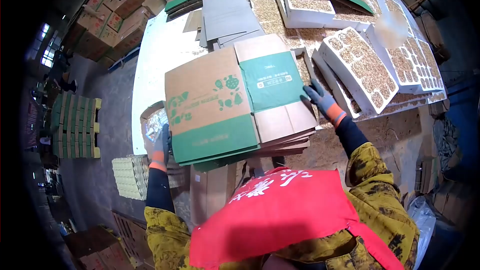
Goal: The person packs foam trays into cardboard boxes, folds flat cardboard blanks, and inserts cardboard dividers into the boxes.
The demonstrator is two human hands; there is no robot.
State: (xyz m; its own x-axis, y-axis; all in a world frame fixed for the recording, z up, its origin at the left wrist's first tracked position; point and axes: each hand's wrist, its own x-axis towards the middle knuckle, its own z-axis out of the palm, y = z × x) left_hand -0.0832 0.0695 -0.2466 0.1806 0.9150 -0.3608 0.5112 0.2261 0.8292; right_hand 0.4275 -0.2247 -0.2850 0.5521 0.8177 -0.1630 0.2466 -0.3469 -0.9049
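Observation:
A stack of flattened cardboard boxes [207, 85], brown with green bands and fruit prints, lies at the table's near edge. At its left edge is my left hand [161, 145] in a grey and orange glove, beside a small open box [152, 115] with shiny wrappers in it; its fingers are partly hidden. My right hand [322, 101], gloved alike, rests against the stack's right edge with fingers apart. Grey cardboard sheets [230, 15] lie just beyond the stack.
White foam trays [360, 67] filled with brown granules stand at the right. The white table [157, 60] extends left and beyond. Cartons [117, 20] are piled at the back left, and a green stack [75, 125] stands on the floor. Patterned trays [129, 177] sit low at the left.

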